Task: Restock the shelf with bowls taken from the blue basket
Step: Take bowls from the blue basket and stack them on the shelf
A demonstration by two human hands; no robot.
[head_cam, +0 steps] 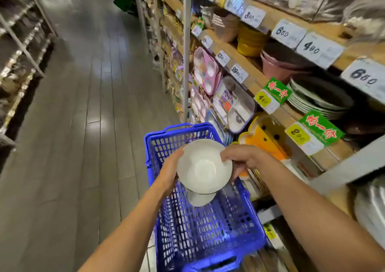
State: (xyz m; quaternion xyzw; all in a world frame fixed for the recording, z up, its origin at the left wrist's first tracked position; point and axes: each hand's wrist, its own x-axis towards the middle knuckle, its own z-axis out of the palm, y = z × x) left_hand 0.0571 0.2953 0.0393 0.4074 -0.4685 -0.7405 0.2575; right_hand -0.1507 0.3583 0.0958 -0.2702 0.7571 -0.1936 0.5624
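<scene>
Left hand and right hand grip a bowl by its rim above the basket, not yet on the shelf (to the right). A second bowl waits inside; restocking looks nearly done.

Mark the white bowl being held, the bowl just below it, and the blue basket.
white bowl (205,167), head view, centre of its inside.
lower bowl (200,200), head view, its outer side under the held one.
blue basket (166,146), head view, far mesh wall.
</scene>
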